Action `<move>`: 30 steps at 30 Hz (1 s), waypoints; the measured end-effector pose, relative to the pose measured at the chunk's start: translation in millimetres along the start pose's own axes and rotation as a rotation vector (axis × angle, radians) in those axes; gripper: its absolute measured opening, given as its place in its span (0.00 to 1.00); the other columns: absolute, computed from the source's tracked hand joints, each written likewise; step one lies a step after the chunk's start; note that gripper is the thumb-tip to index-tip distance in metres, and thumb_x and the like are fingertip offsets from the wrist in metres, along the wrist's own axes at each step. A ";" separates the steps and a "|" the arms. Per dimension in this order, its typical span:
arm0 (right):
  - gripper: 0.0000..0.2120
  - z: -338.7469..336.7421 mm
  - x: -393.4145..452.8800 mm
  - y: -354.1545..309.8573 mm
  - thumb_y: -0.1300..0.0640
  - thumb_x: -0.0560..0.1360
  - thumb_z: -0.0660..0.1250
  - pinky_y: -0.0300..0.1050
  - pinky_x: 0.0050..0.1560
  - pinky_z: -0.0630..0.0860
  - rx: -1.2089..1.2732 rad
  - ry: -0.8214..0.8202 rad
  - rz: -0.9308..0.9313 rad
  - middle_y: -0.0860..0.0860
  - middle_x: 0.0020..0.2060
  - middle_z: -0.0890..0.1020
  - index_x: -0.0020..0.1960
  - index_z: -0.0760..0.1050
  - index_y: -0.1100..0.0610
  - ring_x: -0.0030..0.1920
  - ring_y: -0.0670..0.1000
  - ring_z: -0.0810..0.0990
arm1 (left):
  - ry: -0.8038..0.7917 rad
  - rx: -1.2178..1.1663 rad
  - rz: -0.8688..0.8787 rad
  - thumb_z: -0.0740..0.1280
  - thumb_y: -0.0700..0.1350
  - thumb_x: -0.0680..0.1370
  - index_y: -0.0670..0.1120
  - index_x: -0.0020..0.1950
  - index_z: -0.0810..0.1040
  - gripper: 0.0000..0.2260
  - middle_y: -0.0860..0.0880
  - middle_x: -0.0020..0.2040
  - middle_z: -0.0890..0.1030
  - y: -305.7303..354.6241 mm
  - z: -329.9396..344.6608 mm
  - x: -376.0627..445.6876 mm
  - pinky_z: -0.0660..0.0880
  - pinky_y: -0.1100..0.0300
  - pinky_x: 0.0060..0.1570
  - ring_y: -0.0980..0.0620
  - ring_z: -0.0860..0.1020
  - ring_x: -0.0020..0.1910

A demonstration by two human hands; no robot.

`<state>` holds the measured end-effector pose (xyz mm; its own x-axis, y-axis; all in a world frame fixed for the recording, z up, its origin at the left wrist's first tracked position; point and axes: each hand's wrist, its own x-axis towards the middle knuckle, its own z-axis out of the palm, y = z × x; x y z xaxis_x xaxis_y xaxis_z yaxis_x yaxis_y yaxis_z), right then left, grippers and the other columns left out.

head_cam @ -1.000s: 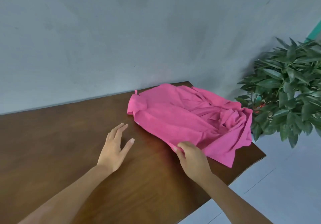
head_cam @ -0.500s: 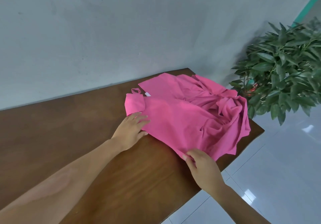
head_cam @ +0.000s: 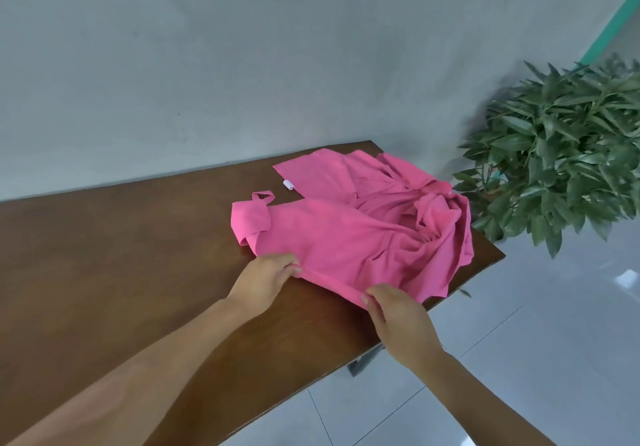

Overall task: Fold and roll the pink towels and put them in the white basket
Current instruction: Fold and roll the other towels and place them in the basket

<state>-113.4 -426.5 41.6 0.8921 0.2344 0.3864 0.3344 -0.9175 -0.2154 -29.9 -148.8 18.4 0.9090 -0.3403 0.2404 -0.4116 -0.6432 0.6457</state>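
Pink towels (head_cam: pixel 349 238) bunched at table (head_cam: pixel 138 255) corner; left hand (head_cam: pixel 266 279) and right hand (head_cam: pixel 398 310) both pinch near edge, so pull evenly to flatten.

both bare forearms reach in from the near edge, converging toward twelve o'clock. the left hand (head_cam: pixel 265 279) lies knuckles up, fingers curled at its two o'clock side — pinching a fabric edge. the right hand (head_cam: pixel 398 314) sits at about four o'clock from the left, close by, back up, thumb and fingertips pinching the same edge.
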 end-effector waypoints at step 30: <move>0.01 -19.8 6.9 13.7 0.66 0.77 0.69 0.56 0.42 0.79 0.115 0.176 -0.329 0.56 0.40 0.84 0.48 0.79 0.62 0.40 0.60 0.82 | 0.404 -0.080 -0.690 0.65 0.49 0.83 0.38 0.36 0.69 0.20 0.56 0.28 0.62 77.0 -43.7 -271.4 0.56 0.55 0.34 0.55 0.59 0.29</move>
<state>-108.7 -443.8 59.0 0.6689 0.4423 0.5974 0.6347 -0.7582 -0.1493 -305.5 -76.0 34.5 0.9163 0.4004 0.0020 0.2437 -0.5616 0.7907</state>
